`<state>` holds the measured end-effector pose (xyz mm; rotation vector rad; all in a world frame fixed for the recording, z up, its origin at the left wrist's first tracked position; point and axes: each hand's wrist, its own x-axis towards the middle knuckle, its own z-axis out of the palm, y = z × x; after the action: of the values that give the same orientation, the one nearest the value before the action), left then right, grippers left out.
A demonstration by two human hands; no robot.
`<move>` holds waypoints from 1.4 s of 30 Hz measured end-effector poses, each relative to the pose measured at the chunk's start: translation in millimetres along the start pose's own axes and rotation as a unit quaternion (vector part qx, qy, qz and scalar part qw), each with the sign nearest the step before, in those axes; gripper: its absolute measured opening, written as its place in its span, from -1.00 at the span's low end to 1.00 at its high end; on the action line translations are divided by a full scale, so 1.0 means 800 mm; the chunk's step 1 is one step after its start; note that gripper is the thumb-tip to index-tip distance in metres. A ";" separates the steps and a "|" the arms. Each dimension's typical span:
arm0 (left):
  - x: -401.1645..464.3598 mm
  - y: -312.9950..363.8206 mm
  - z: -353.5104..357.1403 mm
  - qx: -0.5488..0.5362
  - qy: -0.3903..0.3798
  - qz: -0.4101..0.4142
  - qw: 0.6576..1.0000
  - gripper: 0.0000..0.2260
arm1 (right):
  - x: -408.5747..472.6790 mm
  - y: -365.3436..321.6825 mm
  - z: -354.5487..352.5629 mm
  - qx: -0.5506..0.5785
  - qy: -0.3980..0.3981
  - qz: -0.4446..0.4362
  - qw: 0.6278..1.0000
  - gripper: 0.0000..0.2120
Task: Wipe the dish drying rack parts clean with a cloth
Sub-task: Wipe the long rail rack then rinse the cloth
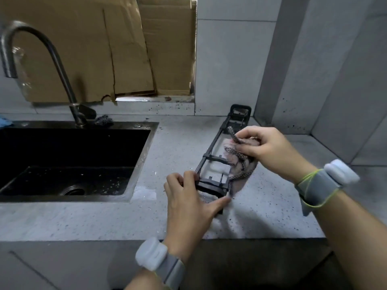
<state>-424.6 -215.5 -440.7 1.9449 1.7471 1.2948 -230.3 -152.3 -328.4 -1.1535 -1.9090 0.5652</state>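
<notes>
Rack part [217, 162]: long black plastic frame w/ cross-bars, lying on grey speckled countertop [83, 218], right of sink, running from near counter front toward back wall corner.
Cloth [240, 164]: grey-pink w/ dark mesh edging, bunched over frame's right side, mid-length; lower corner is hanging down to counter.
Right hand [268, 151]: fingers are curling round cloth, pressing it onto frame.
Left hand [188, 197]: is gripping frame's near end, fingers curled over left corner, thumb stretched along the front edge.
Both wrists: grey bands w/ white pods.
Sink [144, 160]: dark basin, wet, drain showing.
Faucet [54, 59]: curved, dark metal, behind sink.
Cardboard [104, 49]: is leaning against back wall, covering the window opening.
</notes>
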 end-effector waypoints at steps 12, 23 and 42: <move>0.007 -0.010 -0.012 -0.175 -0.129 0.016 0.976 -0.68 | -0.087 0.003 0.001 -0.040 0.069 0.069 0.994 -0.82; 0.029 -0.017 -0.016 -0.162 -0.192 0.038 0.967 -0.57 | -0.077 -0.012 0.103 -0.308 -0.019 -0.064 0.949 -0.86; 0.024 -0.011 -0.010 -0.107 -0.196 0.104 0.969 -0.60 | -0.085 -0.015 0.088 -0.328 -0.056 -0.081 0.939 -0.88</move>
<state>-438.7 -199.0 -433.4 2.1187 1.1959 1.0159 -277.4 -215.0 -387.8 -1.3640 -2.3508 -0.1268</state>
